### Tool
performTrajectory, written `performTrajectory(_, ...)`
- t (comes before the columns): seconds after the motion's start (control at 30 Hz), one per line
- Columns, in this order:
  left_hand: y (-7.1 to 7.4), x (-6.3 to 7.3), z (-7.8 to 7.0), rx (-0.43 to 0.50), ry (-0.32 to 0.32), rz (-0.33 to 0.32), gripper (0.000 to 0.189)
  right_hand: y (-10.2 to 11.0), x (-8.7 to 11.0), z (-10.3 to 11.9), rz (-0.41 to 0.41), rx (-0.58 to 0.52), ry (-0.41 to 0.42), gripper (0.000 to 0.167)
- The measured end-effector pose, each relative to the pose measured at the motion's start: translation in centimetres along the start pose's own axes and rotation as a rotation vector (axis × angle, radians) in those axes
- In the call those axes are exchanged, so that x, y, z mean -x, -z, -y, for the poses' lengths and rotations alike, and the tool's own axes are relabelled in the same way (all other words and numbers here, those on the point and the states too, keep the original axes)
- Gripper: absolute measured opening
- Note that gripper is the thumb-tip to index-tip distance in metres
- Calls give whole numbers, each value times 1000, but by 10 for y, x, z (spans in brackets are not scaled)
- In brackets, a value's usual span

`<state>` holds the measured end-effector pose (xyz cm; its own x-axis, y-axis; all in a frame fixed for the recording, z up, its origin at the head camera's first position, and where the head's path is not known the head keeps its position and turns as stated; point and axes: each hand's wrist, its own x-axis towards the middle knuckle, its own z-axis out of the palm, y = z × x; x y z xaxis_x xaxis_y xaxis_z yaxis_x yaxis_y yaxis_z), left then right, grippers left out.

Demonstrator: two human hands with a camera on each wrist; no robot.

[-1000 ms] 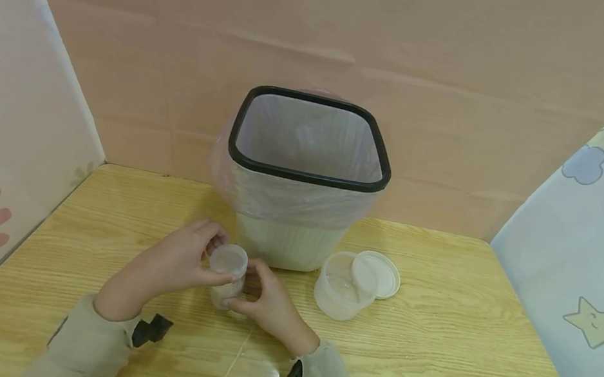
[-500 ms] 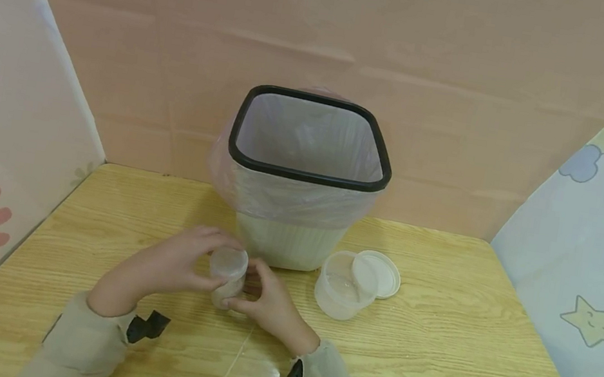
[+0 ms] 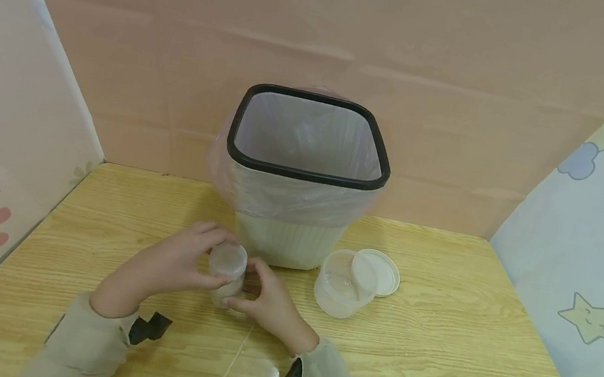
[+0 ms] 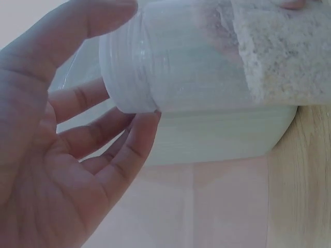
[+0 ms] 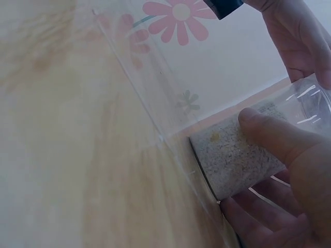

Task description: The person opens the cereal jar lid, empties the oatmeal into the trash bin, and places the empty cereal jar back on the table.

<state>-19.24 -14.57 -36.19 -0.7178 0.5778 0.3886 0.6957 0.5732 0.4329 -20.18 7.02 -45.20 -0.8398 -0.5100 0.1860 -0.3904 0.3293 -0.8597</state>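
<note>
A small clear plastic jar [image 3: 228,288] stands upright in front of the bin. Its lower part is filled with pale, grainy flakes [image 5: 232,160]. My left hand [image 3: 176,264] holds the jar's translucent round lid [image 4: 121,72] from the side, thumb and fingertips around its edge. The lid sits on the jar's mouth. Lower down, my right hand [image 3: 272,308] grips the jar's body, its thumb [image 5: 279,134] on one side and fingers on the other. In the head view the hands partly hide the jar.
A bin [image 3: 288,238] with a black rim and plastic liner stands behind the hands. To the right, a translucent round tub [image 3: 335,294] overlaps a white lid [image 3: 389,273]. A thin pale streak [image 3: 237,355] marks the wooden table [image 3: 449,341]. Printed walls flank both sides.
The left hand's fingers shifted around the lid, reaching over its far side, then drawing slightly back. The right hand and the jar stayed in place.
</note>
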Motion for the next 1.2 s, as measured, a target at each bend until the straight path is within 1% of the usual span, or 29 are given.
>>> performTrajectory(0.2, -4, -2, -2, -21, 17, -38, 40, 0, 0, 1, -10, -3, -12, 58)
performTrajectory(0.43, -5, -2, -6, -60, 61, -60, 44, -2, 0, 1, -15, -5, -23, 59)
performTrajectory(0.53, -6, -2, -8, -74, 75, -84, 46, -3, 1, 2, -15, -20, -24, 59)
performTrajectory(0.7, -8, -3, -14, -109, 125, -114, 46, -4, 1, 2, -24, -22, -13, 59)
performTrajectory(0.83, -7, -4, -19, -126, 203, -120, 47, -4, 0, 0, -24, -18, -1, 57)
performTrajectory(0.9, -7, -5, -20, -138, 230, -129, 48, -4, 1, 0, -21, -15, -1, 57)
performTrajectory(0.97, -6, -5, -20, -155, 240, -141, 49, -4, 1, 0, -19, -7, -2, 57)
performTrajectory(1.03, -5, -5, -20, -160, 234, -145, 50, -4, 1, 0, -18, -6, -8, 56)
performTrajectory(1.1, -5, -4, -18, -152, 228, -138, 49, -3, 1, 1, -17, -6, -8, 56)
performTrajectory(1.17, -3, -4, -16, -114, 235, -125, 48, -3, 1, 0, -19, -2, -4, 56)
performTrajectory(1.2, -2, -4, -15, -79, 237, -119, 47, -3, 1, 0, -19, -2, -3, 57)
